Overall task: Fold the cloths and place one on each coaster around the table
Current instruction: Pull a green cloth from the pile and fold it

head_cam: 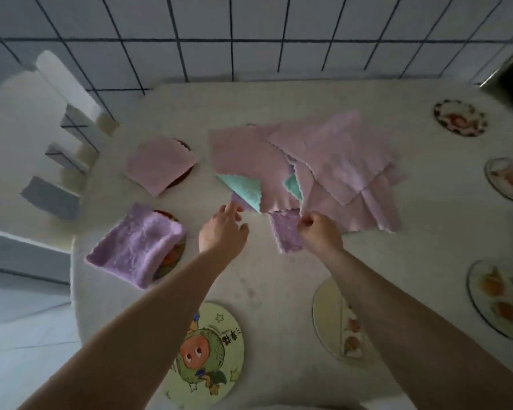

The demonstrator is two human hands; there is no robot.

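Pale marble table (273, 279) against tiled wall (249, 34); both hands pinch the purple cloth (285, 229).

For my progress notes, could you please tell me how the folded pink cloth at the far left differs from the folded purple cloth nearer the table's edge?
The pink cloth is paler and lies flat; the purple cloth is deeper in colour and looks thicker and puffier. The pink one hides nearly all of its coaster; the purple one leaves more showing. Both are folded and rest on coasters.

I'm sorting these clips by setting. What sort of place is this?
Probably a home dining corner: a white tiled wall, a white slatted chair and a pale table ringed with round picture coasters.
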